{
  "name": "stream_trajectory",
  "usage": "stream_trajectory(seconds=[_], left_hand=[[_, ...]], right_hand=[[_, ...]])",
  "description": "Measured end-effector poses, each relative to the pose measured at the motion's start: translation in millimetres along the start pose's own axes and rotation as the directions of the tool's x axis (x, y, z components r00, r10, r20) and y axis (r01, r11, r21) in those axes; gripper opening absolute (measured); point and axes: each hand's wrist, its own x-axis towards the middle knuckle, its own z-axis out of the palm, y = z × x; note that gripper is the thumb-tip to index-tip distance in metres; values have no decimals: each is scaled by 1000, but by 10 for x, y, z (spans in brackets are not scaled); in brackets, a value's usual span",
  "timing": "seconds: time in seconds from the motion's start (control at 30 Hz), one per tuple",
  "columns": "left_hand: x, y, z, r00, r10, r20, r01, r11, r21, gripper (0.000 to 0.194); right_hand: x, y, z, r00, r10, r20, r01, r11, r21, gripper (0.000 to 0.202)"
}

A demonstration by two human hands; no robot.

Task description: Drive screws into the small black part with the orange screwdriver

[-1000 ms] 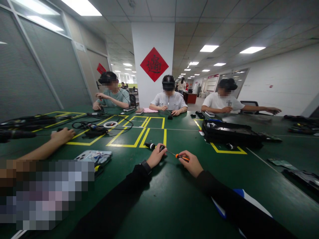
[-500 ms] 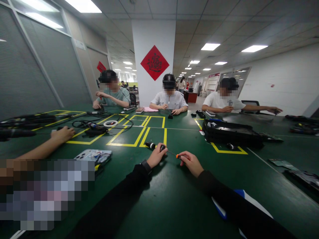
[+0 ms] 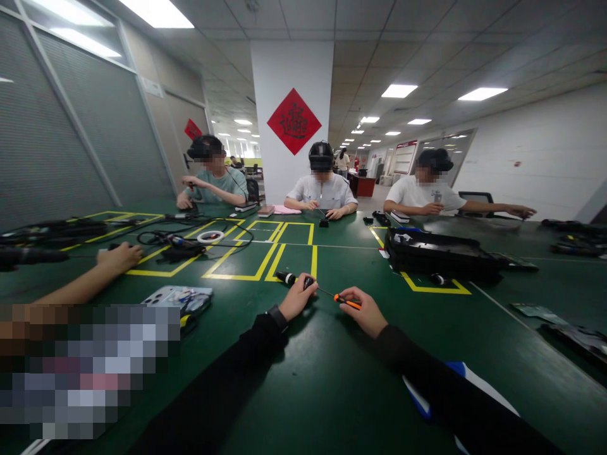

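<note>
My left hand (image 3: 298,298) is closed around a small black part (image 3: 308,282) whose kind I cannot make out. From the right, my right hand (image 3: 364,312) grips an orange and black screwdriver (image 3: 348,302) by its handle. The thin shaft points left, and its tip reaches the black part; whether it sits in a screw is too small to see. Just beyond my left hand, a black cylindrical piece with a white band (image 3: 286,278) lies on the green table (image 3: 327,385).
A black open housing (image 3: 436,249) stands at right, with a similar cylindrical piece (image 3: 440,279) before it. Cables (image 3: 180,243) lie at left, near a co-worker's hand (image 3: 121,256). A blue and white object (image 3: 462,373) lies under my right forearm. Several people sit around the table.
My right hand's fingers have loosened and shifted on the screwdriver, so more of the orange handle shows. My left hand and the black part have stayed in place.
</note>
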Motion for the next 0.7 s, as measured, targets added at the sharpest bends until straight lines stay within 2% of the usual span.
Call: stream_trajectory(seconds=[0.3, 0.7], left_hand=[[-20, 52, -14, 1000, -8, 15, 8, 1000, 7, 28], [-17, 22, -20, 999, 5, 33, -5, 1000, 5, 29]], right_hand=[[12, 44, 30, 1000, 22, 19, -23, 999, 46, 24], [9, 68, 30, 999, 37, 31, -38, 999, 36, 24]])
